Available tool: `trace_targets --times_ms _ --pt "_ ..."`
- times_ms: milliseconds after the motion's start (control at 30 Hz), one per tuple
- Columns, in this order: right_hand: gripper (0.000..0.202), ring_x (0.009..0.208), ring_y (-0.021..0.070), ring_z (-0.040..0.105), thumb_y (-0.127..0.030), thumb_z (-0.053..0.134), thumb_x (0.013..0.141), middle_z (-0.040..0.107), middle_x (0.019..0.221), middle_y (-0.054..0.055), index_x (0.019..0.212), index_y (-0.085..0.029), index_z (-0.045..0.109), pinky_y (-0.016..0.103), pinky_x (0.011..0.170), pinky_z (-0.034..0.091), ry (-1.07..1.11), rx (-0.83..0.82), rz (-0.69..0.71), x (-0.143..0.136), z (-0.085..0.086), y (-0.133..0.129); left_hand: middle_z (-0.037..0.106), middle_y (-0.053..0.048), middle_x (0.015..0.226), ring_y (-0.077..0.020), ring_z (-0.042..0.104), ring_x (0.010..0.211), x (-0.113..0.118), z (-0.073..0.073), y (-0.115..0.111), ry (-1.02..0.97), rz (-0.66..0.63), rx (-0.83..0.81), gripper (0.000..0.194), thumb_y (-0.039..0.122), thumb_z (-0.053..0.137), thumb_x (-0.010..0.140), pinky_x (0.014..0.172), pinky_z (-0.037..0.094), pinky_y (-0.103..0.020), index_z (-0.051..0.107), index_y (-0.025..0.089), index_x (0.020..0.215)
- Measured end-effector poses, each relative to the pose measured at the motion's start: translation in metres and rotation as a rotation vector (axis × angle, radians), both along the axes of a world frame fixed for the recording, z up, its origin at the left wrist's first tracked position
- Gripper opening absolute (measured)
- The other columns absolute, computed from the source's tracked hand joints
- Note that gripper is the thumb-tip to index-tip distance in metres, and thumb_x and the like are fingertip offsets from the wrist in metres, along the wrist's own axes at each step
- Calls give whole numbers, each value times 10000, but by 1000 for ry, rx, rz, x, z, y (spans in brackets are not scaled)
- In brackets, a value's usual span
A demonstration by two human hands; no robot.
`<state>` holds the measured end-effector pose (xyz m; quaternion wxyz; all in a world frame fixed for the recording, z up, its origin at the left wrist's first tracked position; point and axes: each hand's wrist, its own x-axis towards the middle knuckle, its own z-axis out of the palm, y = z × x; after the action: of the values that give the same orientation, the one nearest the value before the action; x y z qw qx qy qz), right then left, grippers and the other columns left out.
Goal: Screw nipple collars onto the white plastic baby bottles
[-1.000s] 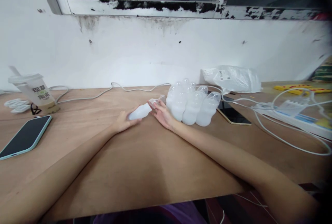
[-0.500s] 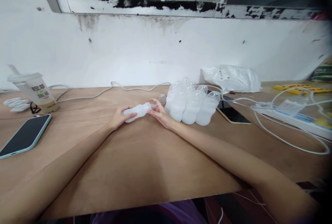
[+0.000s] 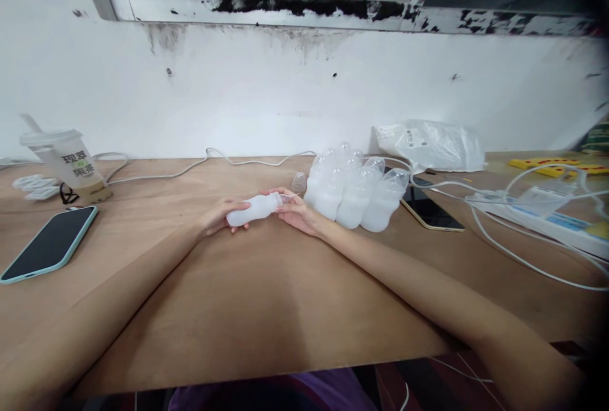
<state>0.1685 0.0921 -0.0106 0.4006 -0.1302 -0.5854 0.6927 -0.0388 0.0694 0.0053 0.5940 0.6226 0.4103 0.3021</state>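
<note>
My left hand [image 3: 223, 217] is wrapped round the body of a small translucent white plastic bottle [image 3: 252, 209], tilted almost flat with its neck to the right. At that neck, the fingers of my right hand [image 3: 295, 213] are closed on the clear tip of the bottle, partly hiding it. A clear domed cap [image 3: 299, 182] stands on the table just behind my right hand. To the right of it, a tight cluster of several similar white bottles [image 3: 349, 198] stands upright with clear domed caps on.
On the left are a drink cup with a straw [image 3: 80, 170], a coiled white cable [image 3: 35, 186] and a phone [image 3: 50, 243]. Rightward lie another phone [image 3: 431, 208], a plastic bag [image 3: 432, 144], a power strip [image 3: 547, 214] with looping cords, and a yellow item [image 3: 552, 166].
The bottle has turned slightly in my left hand, whose fingers now show beneath it. My right-hand fingers have closed in nearer the neck. The view has shifted slightly.
</note>
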Motion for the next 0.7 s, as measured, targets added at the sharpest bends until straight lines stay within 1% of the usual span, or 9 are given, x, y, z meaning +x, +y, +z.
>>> trace_targets --times_ms 100,200,300,400,467,533,600,667,700 --pt "316 943 141 529 -187 638 620 527 1121 26 907 -222 509 289 806 443 -6 -33 -10 -1 -1 2 584 -56 602 -119 525 522 1 2 0 -1 -1 -28 492 438 498 714 353 340 -170 510 80 1051" --pt "321 858 128 556 -237 662 606 577 1004 34 888 -199 513 267 755 463 -60 -31 -119 -3 -3 4 596 -46 650 -131 542 558 -2 2 2 138 78 126 511 467 517 693 388 375 -186 504 117 1066" --pt "305 751 121 569 -332 652 618 604 854 33 844 -176 518 248 647 481 -176 25 -271 -5 -6 5 616 -44 839 -166 573 716 -5 0 3 392 198 521 507 492 573 633 569 457 -246 531 159 1012" --pt "302 573 97 539 -444 561 686 601 689 22 780 -158 531 204 485 428 -391 202 -394 -2 -8 6 580 -44 1020 -188 557 873 -7 -6 1 629 230 976 494 489 538 672 740 442 -287 497 187 1061" --pt "351 470 75 485 -491 472 737 579 597 12 729 -148 545 190 428 368 -522 324 -436 0 -9 6 560 -60 1065 -195 542 927 -6 -11 -1 753 226 1186 461 460 473 737 765 433 -295 459 191 1111" --pt "413 439 68 457 -511 384 778 550 543 5 702 -144 558 193 432 354 -609 406 -455 2 -9 6 550 -75 1082 -198 526 965 -6 -16 -2 830 236 1320 430 432 430 774 772 429 -290 447 187 1126" --pt "428 469 75 475 -506 322 805 560 603 12 801 -150 561 199 454 369 -633 444 -470 3 -8 5 550 -73 1084 -193 527 968 -6 -20 -2 865 246 1356 425 432 420 782 759 433 -275 438 191 1132" --pt "397 562 87 517 -480 343 806 574 836 48 1009 -172 489 204 474 394 -597 470 -492 3 -6 2 555 -58 1081 -183 548 934 -7 -23 0 868 266 1314 449 455 425 773 726 444 -261 418 199 1142" --pt "410 642 98 536 -460 388 793 537 975 71 1096 -186 421 207 497 413 -567 497 -491 2 -5 0 557 -51 1079 -180 557 918 -8 -23 1 867 272 1284 465 468 427 767 707 449 -258 405 202 1149"
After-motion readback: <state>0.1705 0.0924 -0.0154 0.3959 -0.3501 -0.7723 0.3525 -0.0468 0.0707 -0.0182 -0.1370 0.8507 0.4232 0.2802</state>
